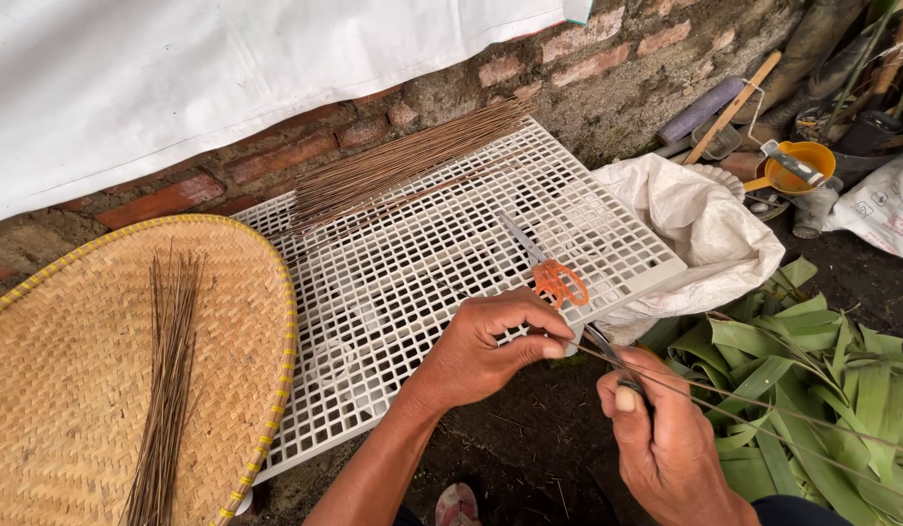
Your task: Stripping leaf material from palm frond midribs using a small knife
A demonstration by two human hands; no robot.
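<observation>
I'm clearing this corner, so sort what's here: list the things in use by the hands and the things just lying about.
In use:
left hand pinching the thin leaf rib
right hand gripping a small knife
green leaves
stick bundles on the white grid and woven tray

Lying about:
orange scissors
white sack
orange scoop

We worked outdoors in flat daylight, on a dark dirt floor [529, 438], against an old brick wall [607, 68] with a white sheet [227, 68] hung over its top. A white plastic grid panel [403, 292] lay at the wall's foot next to a round woven tray [62, 370] with a yellow rim. To our right we had a white sack [704, 224], an orange funnel [802, 166], wooden handles [734, 107] leaning in the corner, and cut green leaves [811, 380] piled on the ground.
</observation>
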